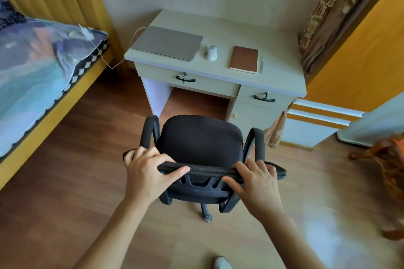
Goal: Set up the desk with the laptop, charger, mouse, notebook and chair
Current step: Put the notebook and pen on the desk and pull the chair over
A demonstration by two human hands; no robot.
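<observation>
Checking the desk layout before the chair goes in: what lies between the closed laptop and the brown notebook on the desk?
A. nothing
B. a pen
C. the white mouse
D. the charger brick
C: the white mouse sits on the desk between the closed laptop on the left and the brown notebook on the right.
</observation>
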